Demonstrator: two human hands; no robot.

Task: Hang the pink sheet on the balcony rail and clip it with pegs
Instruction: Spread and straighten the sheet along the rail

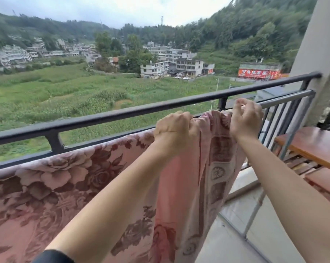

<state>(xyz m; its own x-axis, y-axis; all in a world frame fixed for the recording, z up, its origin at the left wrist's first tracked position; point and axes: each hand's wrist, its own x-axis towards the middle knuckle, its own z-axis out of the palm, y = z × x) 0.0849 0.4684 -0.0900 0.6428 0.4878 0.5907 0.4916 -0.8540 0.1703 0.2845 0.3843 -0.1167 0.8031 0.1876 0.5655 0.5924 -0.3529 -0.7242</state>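
The pink sheet (69,186), printed with dark red roses, hangs over a grey metal bar (285,100) just inside the black balcony rail (107,115). It drapes from the far left to the middle of the view. My left hand (174,130) is closed on the sheet's top edge at the bar. A little to the right, my right hand (244,118) pinches the sheet's bunched end against the same bar. No pegs are visible.
A wooden table (315,147) stands at the right, with a wooden slatted bench (300,166) under it. A white pillar (319,54) closes the rail's right end. Tiled floor (255,234) lies below. Fields and buildings lie beyond the rail.
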